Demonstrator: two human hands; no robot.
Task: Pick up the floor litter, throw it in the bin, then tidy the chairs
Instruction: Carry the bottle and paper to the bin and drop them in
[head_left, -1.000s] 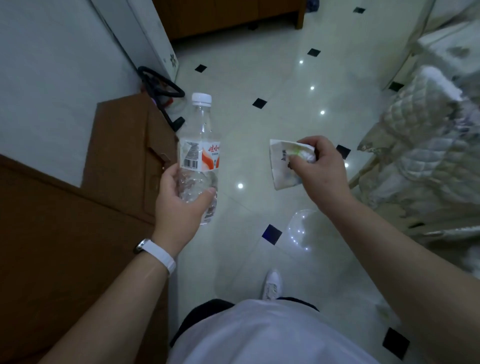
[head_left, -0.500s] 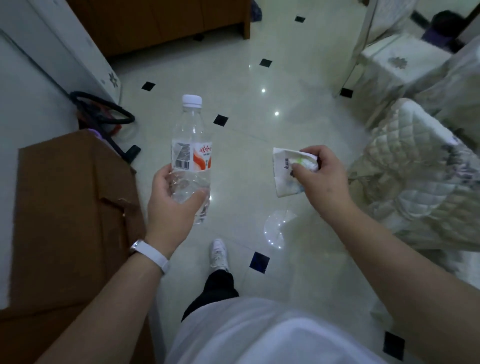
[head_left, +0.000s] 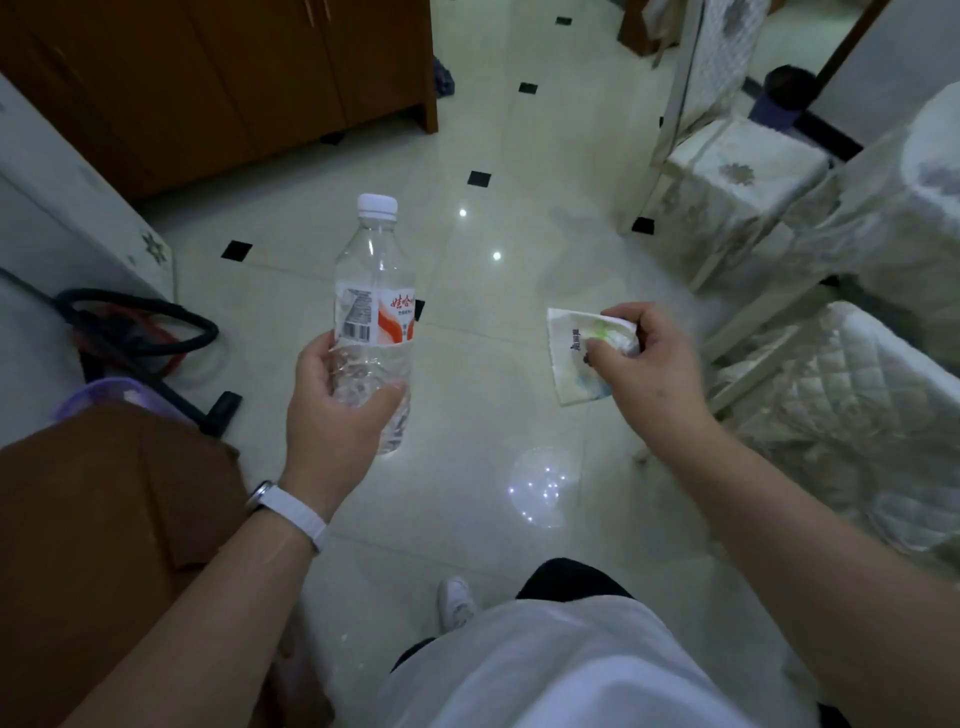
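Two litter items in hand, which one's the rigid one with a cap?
The clear plastic bottle, held upright in the left hand, white cap on. The right hand pinches a crumpled paper wrapper.

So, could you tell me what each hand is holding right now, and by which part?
The left hand grips the clear plastic bottle around its lower body, below the label. The right hand pinches the white paper wrapper at its crumpled upper end.

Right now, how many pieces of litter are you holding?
2. A clear plastic bottle with a white cap stands upright in the left hand; a crumpled white paper wrapper is pinched in the right hand. More could be hidden inside that fist.
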